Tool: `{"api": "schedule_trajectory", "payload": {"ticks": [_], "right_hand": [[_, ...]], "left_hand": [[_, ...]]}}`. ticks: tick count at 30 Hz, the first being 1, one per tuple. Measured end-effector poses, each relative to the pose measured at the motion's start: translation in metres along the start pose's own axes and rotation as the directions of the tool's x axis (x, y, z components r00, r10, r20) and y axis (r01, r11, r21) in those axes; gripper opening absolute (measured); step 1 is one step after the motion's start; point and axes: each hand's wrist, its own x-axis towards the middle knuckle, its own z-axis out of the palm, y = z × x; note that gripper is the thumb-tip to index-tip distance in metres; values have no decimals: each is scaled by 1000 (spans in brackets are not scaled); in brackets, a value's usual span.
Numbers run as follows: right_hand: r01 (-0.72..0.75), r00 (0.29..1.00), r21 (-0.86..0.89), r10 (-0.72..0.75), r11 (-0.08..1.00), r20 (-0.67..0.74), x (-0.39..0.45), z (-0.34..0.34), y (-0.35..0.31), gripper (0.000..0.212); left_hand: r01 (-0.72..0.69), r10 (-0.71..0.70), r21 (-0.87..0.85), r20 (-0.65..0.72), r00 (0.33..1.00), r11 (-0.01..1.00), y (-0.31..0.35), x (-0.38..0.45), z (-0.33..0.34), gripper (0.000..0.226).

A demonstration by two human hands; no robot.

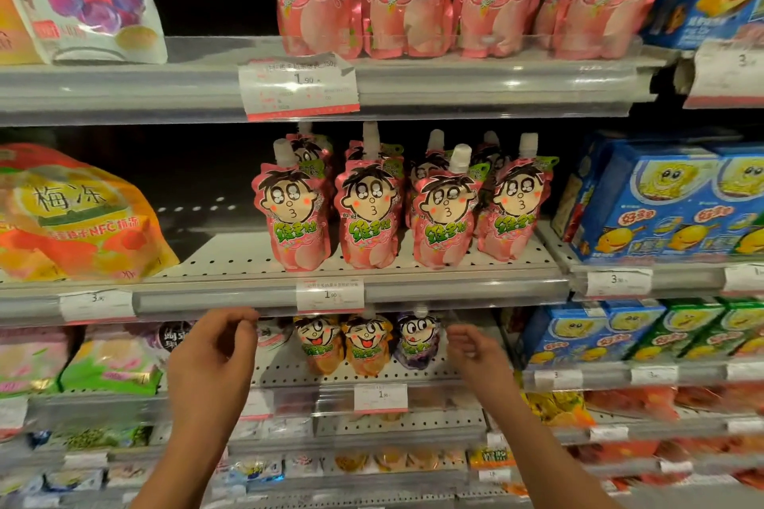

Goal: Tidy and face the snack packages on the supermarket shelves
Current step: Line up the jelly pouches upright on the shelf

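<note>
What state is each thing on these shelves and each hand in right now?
Left hand: fingers loosely curled, holding nothing.
Right hand: fingers loosely curled, holding nothing.
Pink pouches: upright, faces forward, third one nearer the shelf edge.
Orange pouches: upright, facing forward.
Purple pouch: upright, facing forward.
Yellow bag: leaning back.
Top price tag: crooked, torn.

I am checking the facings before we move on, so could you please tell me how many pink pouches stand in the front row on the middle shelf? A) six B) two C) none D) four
D: four pink pouches stand upright side by side at the front of the middle shelf, each with its cartoon face turned outward, and more pouches show behind them.
</note>
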Motion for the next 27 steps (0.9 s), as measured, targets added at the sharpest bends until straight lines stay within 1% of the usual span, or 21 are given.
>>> {"api": "schedule_trajectory", "payload": {"ticks": [2, 4, 6, 7, 8, 10, 11, 12, 14, 16, 18, 21, 24, 27], "right_hand": [[35, 993, -92, -45, 995, -112, -14, -14, -5, 22], [130, 968, -184, -165, 974, -189, -28, -28, -15, 18], [209, 934, -216, -260, 954, -246, -42, -42, -35, 15], [247, 900, -234, -312, 940, -304, -45, -50, -48, 13], [297, 844, -261, -380, 919, -378, -47, -59, -62, 12], [389, 708, -304, -493, 870, -505, -44, -76, -91, 9], [409, 677, -294, -503, 864, -537, -40, -85, -105, 12], [400, 683, -268, -480, 876, -551, -34, -94, -118, 18], [312, 730, -227, -386, 923, -564, -21, -108, -136, 37], [236, 780, -201, -309, 951, -544, -7, -116, -148, 58], [195, 831, -164, -252, 967, -497, 5, -116, -156, 73], [144, 866, -159, -202, 977, -457, 17, -110, -158, 82], [120, 868, -177, -190, 977, -459, 21, -105, -159, 82], [136, 863, -219, -224, 966, -453, 22, -101, -161, 83]], "left_hand": [[-59, 59, -6, -8, 998, 998, 9, 5, -3, 17], [-110, 110, 0, -10, 994, 994, 21, 14, -5, 22], [-156, 157, 25, -21, 987, 987, 36, 24, -7, 23], [-162, 162, 27, -21, 986, 986, 42, 30, -6, 24], [-153, 153, 23, -14, 988, 988, 47, 37, -6, 28], [-122, 122, 4, 17, 992, 992, 56, 50, -3, 42], [-99, 99, -9, 43, 994, 995, 60, 57, -2, 51], [-72, 73, -21, 70, 995, 997, 64, 63, -2, 61], [-34, 36, -20, 116, 993, 999, 70, 76, 1, 78], [1, 5, -42, 156, 988, 999, 74, 85, 4, 87], [50, -29, -93, 211, 977, 994, 76, 90, 9, 90], [60, -42, -69, 234, 971, 996, 77, 93, 17, 79], [59, -51, -31, 229, 972, 998, 76, 97, 23, 70], [102, -88, -44, 262, 961, 994, 78, 101, 27, 63]]}}
